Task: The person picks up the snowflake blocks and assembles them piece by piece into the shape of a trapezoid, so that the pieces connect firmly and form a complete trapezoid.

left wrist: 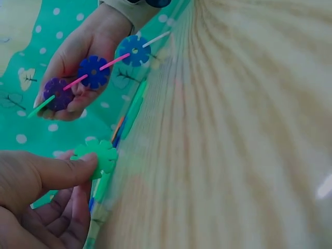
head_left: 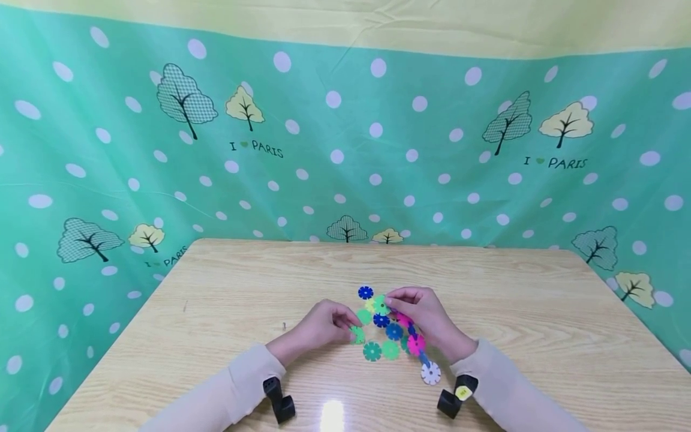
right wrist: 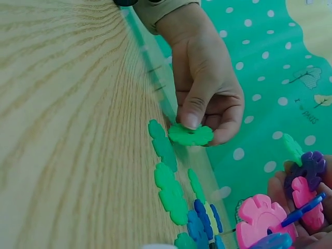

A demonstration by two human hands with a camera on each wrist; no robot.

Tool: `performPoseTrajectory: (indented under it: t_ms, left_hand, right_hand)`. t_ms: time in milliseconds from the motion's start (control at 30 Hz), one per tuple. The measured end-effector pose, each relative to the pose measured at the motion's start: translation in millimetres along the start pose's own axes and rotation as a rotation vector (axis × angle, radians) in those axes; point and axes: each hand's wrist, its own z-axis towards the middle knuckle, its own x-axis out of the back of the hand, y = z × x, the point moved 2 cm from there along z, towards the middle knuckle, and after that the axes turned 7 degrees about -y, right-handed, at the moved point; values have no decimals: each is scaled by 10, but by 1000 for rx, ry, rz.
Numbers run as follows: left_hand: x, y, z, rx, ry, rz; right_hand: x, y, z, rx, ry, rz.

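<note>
In the head view my left hand [head_left: 326, 323] pinches a green notched plastic disc [left wrist: 102, 157] between thumb and fingers, at the left of a group of similar discs. My right hand [head_left: 429, 313] holds a chain of interlocked notched discs by its green end disc [head_left: 381, 305]. Purple, pink and blue discs follow along the chain, and a white disc [head_left: 430, 373] forms its near end. In the left wrist view the purple disc [left wrist: 58, 94] lies against the right hand's fingers. Both hands hold their pieces above the table, a short distance apart.
Several loose discs lie on the wooden table [head_left: 237, 282] between the hands, among them a teal disc [head_left: 372, 351], a light green disc [head_left: 390, 350] and a dark blue disc [head_left: 365, 292]. A green dotted curtain [head_left: 302, 132] hangs behind the table's far edge.
</note>
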Motion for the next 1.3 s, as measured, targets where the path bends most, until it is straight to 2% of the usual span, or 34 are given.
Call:
performPoseTrajectory:
  t_ms: [133, 300, 633, 833, 1100, 1300]
  left_hand:
    - [71, 58, 8, 6, 60, -54]
    - [145, 147, 40, -47, 151, -85]
    - [164, 237, 90, -111, 266, -155]
    - [151, 276, 99, -134, 267, -195]
    - [149, 302, 88, -141, 216, -202]
    - [124, 430, 29, -238, 228, -186]
  right_hand:
    - [-5, -6, 3, -13, 0, 1]
    - [-11, -12, 17, -27, -16, -11]
    - [-14, -19, 31, -56, -27, -26]
    - [-14, -27, 36, -58, -25, -21]
    - [-46, -26, 48, -83, -48, 18]
    - [-56, -34, 38, -86, -52, 16]
